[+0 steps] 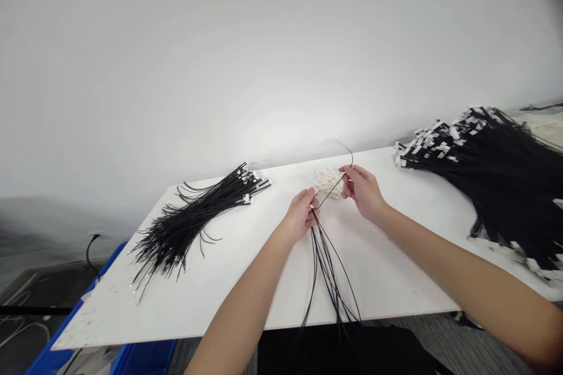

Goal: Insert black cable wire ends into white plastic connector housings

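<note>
My left hand [299, 214] is closed around the upper ends of several thin black wires [329, 272], which hang down past the front edge of the table. A small white piece shows at its fingertips, too small to make out. My right hand [364, 192] pinches a single black wire [329, 191] that runs across from the left hand; its free end curls up beyond the right fingers. Between and just behind both hands lies a heap of small white connectors [326, 177], partly covered by the fingers.
At the left of the white table [246, 281] lies a bundle of black wires [189, 220] with white ends. A larger pile of black cables [497, 170] with white connectors fills the right side. Blue bins [145, 357] stand under the left edge. A wall [264, 58] rises behind.
</note>
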{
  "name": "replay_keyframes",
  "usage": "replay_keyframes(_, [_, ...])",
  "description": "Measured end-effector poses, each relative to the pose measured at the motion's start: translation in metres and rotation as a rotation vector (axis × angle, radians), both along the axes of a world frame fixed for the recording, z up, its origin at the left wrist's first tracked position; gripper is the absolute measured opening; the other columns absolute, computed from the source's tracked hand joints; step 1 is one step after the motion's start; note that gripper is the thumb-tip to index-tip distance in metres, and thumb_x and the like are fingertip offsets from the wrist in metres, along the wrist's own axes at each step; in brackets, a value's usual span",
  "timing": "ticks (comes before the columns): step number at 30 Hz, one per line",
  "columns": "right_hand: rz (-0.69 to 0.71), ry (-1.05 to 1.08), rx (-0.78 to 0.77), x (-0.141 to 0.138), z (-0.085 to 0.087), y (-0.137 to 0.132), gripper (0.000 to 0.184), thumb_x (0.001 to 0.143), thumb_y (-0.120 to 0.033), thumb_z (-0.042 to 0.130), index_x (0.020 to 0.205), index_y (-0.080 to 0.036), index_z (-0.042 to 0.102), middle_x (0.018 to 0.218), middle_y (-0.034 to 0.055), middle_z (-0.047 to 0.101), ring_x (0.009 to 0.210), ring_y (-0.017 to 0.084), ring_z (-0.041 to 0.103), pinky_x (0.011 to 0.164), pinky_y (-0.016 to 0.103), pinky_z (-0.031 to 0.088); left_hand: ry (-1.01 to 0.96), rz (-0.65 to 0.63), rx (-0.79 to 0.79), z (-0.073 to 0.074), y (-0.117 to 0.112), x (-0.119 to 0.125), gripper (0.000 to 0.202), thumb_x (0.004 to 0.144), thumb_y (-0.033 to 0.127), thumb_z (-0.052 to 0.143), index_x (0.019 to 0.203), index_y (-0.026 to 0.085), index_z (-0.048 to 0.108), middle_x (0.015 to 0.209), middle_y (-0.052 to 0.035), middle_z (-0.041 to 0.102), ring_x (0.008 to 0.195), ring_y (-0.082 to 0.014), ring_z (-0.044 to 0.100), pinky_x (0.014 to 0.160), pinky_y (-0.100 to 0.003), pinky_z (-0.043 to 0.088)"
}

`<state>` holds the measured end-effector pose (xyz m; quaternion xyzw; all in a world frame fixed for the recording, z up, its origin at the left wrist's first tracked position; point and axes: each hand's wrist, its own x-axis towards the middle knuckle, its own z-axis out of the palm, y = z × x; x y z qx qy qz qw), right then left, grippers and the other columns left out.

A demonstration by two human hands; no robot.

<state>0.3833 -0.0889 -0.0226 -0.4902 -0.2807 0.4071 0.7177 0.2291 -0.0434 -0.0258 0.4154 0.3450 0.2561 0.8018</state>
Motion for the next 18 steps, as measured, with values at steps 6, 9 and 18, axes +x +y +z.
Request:
replay_keyframes(6, [-0.233,0.159,-0.051,0.033,0.005,0.01,0.012,0.072,-0.03,0.057,0.077,-0.018,0.056,0.067,-0.0038,0.047,0.046,0.004,0.045,0.044,0.019,0.045,0.026,0.009,0.0,-0.001,0.001,-0.001,0.038,0.067,0.051,0.063,0.081,0.02,0.045,0.061,0.0066,0.037,0.036,-0.001,0.021,0.034,-0.016,0.007])
replay_keyframes(9, [-0.367,0.269,0.008,0.055,0.01,0.012,0.01,0.074,-0.025,0.056,0.081,-0.018,0.056,0.071,-0.0023,0.05,0.054,0.005,0.05,0.056,0.022,0.052,0.032,0.015,-0.012,0.0,0.002,-0.002,0.037,0.068,0.05,0.062,0.082,0.02,0.045,0.063,0.0059,0.041,0.036,-0.0011,0.021,0.034,-0.015,0.008])
replay_keyframes(18, [-0.471,0.124,-0.064,0.086,0.016,0.006,0.022,0.068,-0.029,0.064,0.088,-0.022,0.061,0.068,-0.0033,0.052,0.037,0.001,0.028,0.031,0.017,0.017,0.025,0.021,-0.053,0.001,0.003,-0.003,0.031,0.071,0.046,0.057,0.081,0.022,0.041,0.064,0.0037,0.053,0.035,-0.0019,0.021,0.034,-0.015,0.01])
